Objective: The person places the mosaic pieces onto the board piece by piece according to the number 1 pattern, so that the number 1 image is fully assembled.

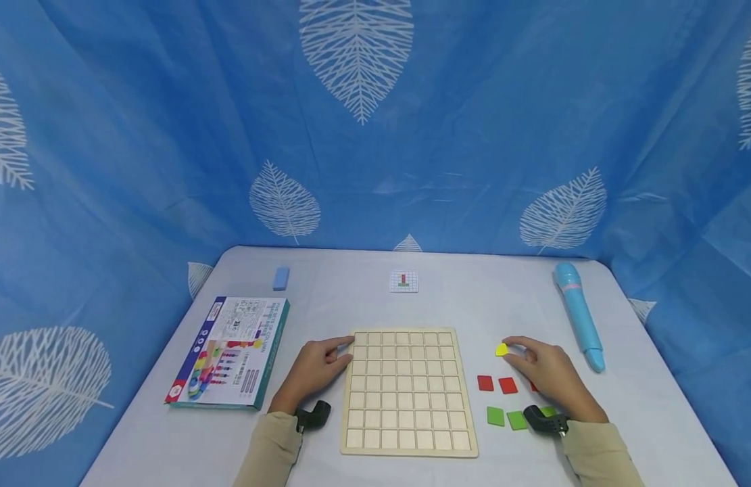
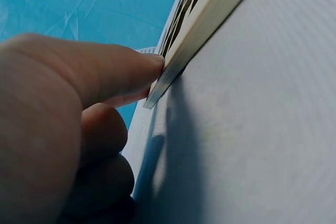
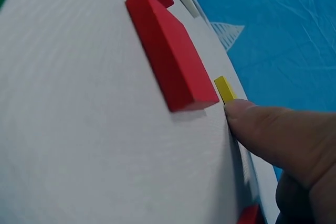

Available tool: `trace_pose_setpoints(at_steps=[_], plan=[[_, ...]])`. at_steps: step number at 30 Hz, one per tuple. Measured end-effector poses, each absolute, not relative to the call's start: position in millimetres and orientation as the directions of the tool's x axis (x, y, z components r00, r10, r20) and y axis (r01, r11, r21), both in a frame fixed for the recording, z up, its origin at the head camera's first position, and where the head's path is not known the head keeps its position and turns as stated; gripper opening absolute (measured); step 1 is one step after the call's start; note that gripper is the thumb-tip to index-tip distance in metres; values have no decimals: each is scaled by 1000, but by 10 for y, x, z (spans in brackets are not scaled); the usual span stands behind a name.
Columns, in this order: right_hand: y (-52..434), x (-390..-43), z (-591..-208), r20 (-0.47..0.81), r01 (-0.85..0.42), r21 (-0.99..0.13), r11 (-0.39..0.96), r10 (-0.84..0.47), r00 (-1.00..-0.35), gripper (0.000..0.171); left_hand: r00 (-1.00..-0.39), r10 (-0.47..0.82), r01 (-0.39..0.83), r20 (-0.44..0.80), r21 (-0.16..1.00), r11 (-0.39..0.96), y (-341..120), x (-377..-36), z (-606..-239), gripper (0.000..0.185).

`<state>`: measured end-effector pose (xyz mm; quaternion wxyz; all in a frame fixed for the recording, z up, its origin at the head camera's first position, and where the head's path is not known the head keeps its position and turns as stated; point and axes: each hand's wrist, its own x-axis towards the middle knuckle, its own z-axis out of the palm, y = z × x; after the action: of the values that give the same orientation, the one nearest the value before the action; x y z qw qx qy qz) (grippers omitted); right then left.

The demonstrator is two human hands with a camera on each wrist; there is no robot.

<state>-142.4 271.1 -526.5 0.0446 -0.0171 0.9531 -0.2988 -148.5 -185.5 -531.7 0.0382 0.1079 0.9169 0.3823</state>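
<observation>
A wooden grid board [image 1: 349,443] lies in the middle of the white table. At its upper left edge, my left hand [image 1: 314,368] touches it with thumb and index finger; in the left wrist view the thumb [image 2: 131,72] meets the board's side [image 2: 205,27]. To the right of the board, my right hand [image 1: 548,368] pinches a yellow tile [image 1: 501,350] between thumb and index finger. Red tiles [image 1: 485,383] and green tiles [image 1: 495,416] lie in rows below it, some partly hidden by that hand. The right wrist view shows a red tile [image 3: 168,56] near the yellow one.
A printed game box [image 1: 229,352] lies at the left, with a small blue block [image 1: 280,279] behind it. Behind the board is a small pattern card [image 1: 403,281]. On the far right lies a light-blue toy microphone [image 1: 578,314]. A blue leaf-patterned cloth [image 1: 412,189] surrounds the table.
</observation>
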Motion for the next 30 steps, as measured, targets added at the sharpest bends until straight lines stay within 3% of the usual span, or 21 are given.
trace_pose_setpoints(at_steps=[15,30], plan=[[2711,-1378,-5068,-56,13,-601,799,-26,-998,45,-971,236,184,31,728,660,-1872,-1487,-5360,38],[2262,-1342,-5041,137,-193,-638,746,-137,-981,35,-978,209,146,-1,714,685,-1854,-1497,-5367,39]])
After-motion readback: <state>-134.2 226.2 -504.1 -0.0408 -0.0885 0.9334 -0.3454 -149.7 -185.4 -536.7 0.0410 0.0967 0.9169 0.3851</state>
